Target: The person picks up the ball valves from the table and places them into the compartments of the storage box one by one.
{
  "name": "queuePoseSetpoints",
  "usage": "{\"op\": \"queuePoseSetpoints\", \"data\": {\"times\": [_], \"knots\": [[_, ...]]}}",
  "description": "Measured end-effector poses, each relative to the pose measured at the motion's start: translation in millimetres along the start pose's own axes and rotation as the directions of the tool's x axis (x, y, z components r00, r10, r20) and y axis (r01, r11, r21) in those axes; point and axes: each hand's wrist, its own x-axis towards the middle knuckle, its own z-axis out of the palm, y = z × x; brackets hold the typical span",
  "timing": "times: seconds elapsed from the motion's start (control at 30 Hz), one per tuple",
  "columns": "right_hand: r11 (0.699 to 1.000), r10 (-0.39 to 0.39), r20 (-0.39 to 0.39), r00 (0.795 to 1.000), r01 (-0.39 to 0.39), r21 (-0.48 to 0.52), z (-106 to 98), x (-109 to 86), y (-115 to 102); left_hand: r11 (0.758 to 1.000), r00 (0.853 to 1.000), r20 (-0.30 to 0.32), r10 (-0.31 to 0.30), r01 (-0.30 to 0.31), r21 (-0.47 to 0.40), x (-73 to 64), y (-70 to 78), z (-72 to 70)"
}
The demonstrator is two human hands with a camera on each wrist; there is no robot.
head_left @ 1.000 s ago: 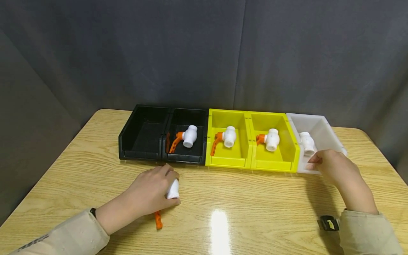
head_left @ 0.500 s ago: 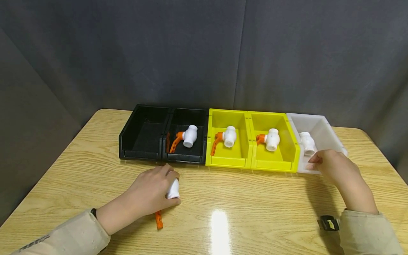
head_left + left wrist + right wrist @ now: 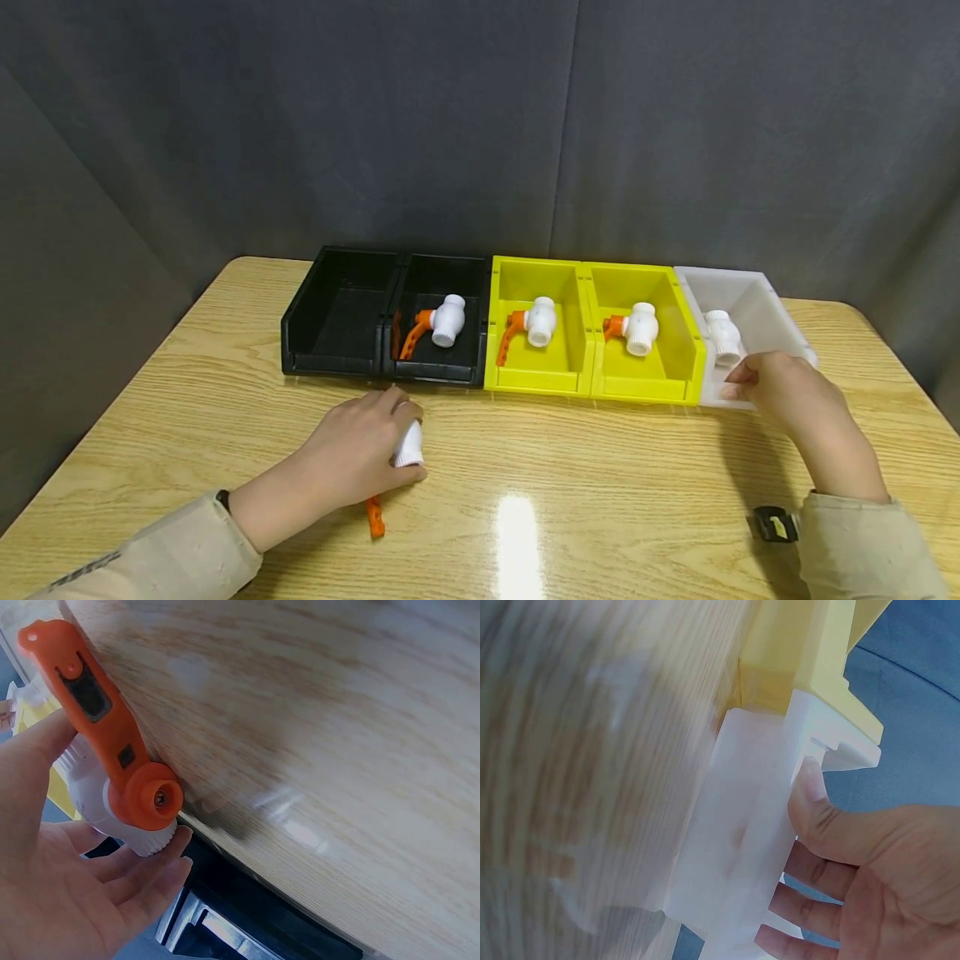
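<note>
In the head view my left hand (image 3: pixel 360 450) grips a white ball valve (image 3: pixel 408 447) on the table, in front of the black bins. Its orange handle (image 3: pixel 101 712) points away from the palm in the left wrist view, and my thumb and fingers lie around the white body. My right hand (image 3: pixel 795 400) reaches over the front of the white bin (image 3: pixel 772 321). Another white valve (image 3: pixel 722 337) lies in that bin, close to my fingertips; its handle is not visible. The right wrist view shows the thumb on the bin's front lip (image 3: pixel 754 825), fingers extended, their tips hidden.
Joined bins stand in a row along the table's back: two black, two yellow, one white. Orange-handled valves lie in the right black bin (image 3: pixel 483 367) and both yellow bins (image 3: pixel 536 382). The left black bin (image 3: pixel 330 364) stands at the row's end. A dark curtain (image 3: pixel 450 125) hangs behind.
</note>
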Motion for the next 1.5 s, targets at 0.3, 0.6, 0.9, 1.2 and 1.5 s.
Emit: {"op": "queuePoseSetpoints", "data": {"times": [0.3, 0.6, 0.9, 1.2, 1.5], "knots": [[1.0, 0.003, 0.006, 1.0, -0.003, -0.004, -1, -0.8, -1, 1.0, 1.0, 0.004, 0.0, 0.0, -0.01, 1.4, -0.8, 1.4], [1.0, 0.007, 0.007, 1.0, -0.007, -0.002, 0, -0.9, -2, 1.0, 1.0, 0.004, -0.001, 0.001, -0.012, 1.7, -2.4, -4.4], [1.0, 0.002, -0.005, 1.0, -0.002, 0.002, 1, -0.9, -2, 1.0, 0.999, -0.049, 0.012, -0.011, 0.014, -2.6, -8.0, -9.5], [1.0, 0.009, 0.002, 1.0, -0.009, 0.004, 1, -0.8, 0, 0.999, 0.991, -0.123, 0.044, -0.04, 0.033, -6.4, -12.2, -16.6], [1.0, 0.009, 0.004, 1.0, -0.009, 0.0, 1, -0.3, 0, 0.984, 0.959, -0.241, 0.147, -0.117, 0.133, -11.1, -25.0, -23.7]]}}
